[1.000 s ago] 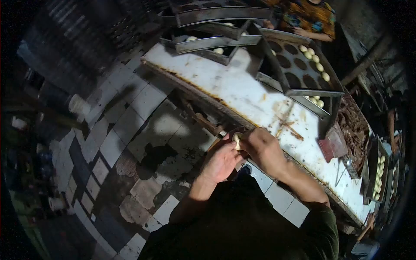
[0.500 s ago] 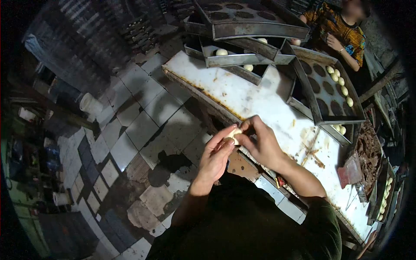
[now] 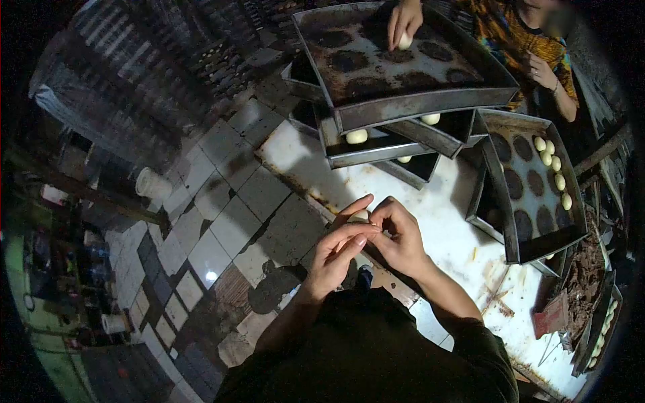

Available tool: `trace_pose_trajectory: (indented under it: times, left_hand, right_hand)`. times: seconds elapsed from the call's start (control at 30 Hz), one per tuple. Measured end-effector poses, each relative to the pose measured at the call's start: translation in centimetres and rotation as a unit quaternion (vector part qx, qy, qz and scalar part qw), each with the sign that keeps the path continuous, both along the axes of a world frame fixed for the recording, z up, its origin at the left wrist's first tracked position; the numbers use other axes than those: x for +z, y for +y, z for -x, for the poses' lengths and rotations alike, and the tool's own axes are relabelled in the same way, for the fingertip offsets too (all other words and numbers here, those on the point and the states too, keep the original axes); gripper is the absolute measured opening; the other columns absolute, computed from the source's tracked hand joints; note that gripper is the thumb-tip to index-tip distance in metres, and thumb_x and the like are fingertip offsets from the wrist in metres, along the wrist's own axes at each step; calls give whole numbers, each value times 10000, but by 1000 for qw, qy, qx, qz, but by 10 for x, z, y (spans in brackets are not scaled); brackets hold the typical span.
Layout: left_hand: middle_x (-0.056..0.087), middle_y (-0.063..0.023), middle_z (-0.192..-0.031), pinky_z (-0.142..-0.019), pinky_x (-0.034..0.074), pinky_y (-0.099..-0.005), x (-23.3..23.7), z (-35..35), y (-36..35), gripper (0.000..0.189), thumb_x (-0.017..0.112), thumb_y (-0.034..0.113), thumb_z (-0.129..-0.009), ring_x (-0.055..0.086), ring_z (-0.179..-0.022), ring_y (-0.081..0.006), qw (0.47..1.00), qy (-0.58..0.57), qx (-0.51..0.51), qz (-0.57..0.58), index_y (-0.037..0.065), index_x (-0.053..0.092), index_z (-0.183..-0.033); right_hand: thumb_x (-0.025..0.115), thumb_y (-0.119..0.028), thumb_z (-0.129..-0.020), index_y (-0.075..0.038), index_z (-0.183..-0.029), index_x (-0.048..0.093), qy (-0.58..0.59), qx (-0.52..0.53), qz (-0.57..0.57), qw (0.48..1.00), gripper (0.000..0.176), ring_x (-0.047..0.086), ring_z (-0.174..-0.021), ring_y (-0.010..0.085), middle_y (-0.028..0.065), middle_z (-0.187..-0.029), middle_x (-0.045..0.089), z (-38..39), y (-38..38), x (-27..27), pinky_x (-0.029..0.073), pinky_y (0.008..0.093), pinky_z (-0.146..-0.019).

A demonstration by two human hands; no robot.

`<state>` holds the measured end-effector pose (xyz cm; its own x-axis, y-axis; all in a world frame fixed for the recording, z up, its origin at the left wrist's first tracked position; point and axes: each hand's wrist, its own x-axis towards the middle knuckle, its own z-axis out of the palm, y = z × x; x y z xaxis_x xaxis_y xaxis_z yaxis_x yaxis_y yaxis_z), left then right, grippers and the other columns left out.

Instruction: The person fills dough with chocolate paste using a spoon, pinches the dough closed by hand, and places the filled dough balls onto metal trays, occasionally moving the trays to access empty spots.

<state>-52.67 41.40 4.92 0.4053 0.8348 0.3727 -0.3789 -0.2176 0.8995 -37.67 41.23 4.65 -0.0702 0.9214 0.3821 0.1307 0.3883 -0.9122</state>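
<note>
A small piece of dough (image 3: 361, 215) is sitting between both hands, above the near edge of the white table (image 3: 447, 208). The right hand (image 3: 402, 243) is pinching it with curled fingertips, and the left hand (image 3: 334, 254) is pressing it with nearly straight fingers. It seems to be mid-shaping, not yet trayed. Five dough balls (image 3: 555, 163) are lining the right tray (image 3: 544, 247), leaving most spots bare. A co-worker's hand (image 3: 403, 23) is setting one ball on the top tray (image 3: 423, 106).

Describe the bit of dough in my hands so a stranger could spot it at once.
Find the long white table; over its near edge the left hand and right hand meet. Pinched between their fingertips is a small pale dough piece, the only one not lying in the metal trays.
</note>
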Motion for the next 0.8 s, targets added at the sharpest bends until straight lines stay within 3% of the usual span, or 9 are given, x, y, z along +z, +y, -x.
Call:
trace_pose_trajectory:
  times: [0.1, 0.17, 0.3, 0.43, 0.5, 0.6, 0.7, 0.77, 0.8]
  left_hand:
    - [417, -148, -1315, -980, 377, -314, -6, -9, 25, 298, 465, 20, -897, 449, -1178, -214, 999, -29, 30, 0, -5, 481, -1193]
    - [472, -181, -1234, -932, 454, -371, 7, -15, 38, 288, 430, 40, -910, 468, -1171, -281, 982, -135, 62, 114, 25, 436, -1197]
    - [487, -143, -1222, -854, 448, -278, 1, -4, 54, 196, 421, 43, -926, 516, -1077, -210, 978, -111, 6, 178, -6, 504, -1097]
    - [462, -162, -1254, -969, 350, -343, 22, 17, 77, 259, 425, 97, -926, 440, -1177, -252, 985, 50, 11, -163, -5, 566, -1117]
    - [417, -172, -1293, -996, 329, -357, 23, 33, 103, 302, 479, 97, -905, 402, -1223, -267, 973, 59, -10, -223, -7, 507, -1187]
    - [372, -189, -1315, -921, 438, -343, 35, 39, 132, 446, 511, 89, -894, 494, -1132, -286, 986, -152, -27, -66, 6, 316, -1286]
    - [503, -199, -1166, -869, 490, -389, 51, 63, 155, 322, 505, 104, -895, 551, -1040, -336, 982, -164, -55, 80, -24, 429, -1181]
    - [522, -163, -1179, -886, 446, -324, 48, 74, 172, 260, 494, 102, -903, 541, -1067, -258, 994, -90, -63, 2, -13, 527, -1133]
    - [521, -166, -1180, -890, 438, -329, 46, 80, 177, 282, 513, 137, -895, 534, -1072, -258, 993, -86, -70, -40, -12, 533, -1133]
  right_hand:
    - [688, -33, -738, 2, -861, 583, -47, -109, -124, 985, 166, 536, -687, 202, 91, -796, 531, 12, 7, -6, 444, 288, -608]
    - [703, -25, -708, -27, -939, 624, -105, -148, -189, 965, 244, 509, -814, 225, 106, -896, 532, 23, 8, -5, 436, 296, -655]
    - [716, -54, -696, -13, -897, 609, -254, -228, -278, 898, 232, 488, -838, 250, 99, -905, 523, 25, 26, 14, 406, 305, -669]
    - [660, -26, -756, 13, -854, 550, 50, -139, 7, 989, 152, 555, -748, 273, 148, -866, 540, 37, 39, 38, 456, 345, -651]
    - [641, -27, -778, 20, -872, 557, 13, -124, 47, 991, 134, 565, -736, 261, 154, -865, 541, 46, 49, 50, 464, 317, -664]
    - [639, -25, -776, 22, -1003, 589, -184, -193, -176, 948, 237, 552, -796, 250, 149, -905, 535, 77, 71, 55, 464, 295, -681]
    - [726, 0, -659, 16, -929, 619, -294, -277, -267, 875, 291, 524, -772, 235, 122, -870, 523, 114, 97, 50, 438, 309, -643]
    - [742, -4, -644, 7, -894, 623, -356, -306, -296, 832, 277, 507, -783, 225, 113, -905, 514, 116, 110, 65, 418, 317, -664]
    - [735, -31, -640, -22, -897, 638, -312, -298, -284, 857, 274, 482, -833, 242, 103, -894, 511, 120, 117, 73, 411, 329, -699]
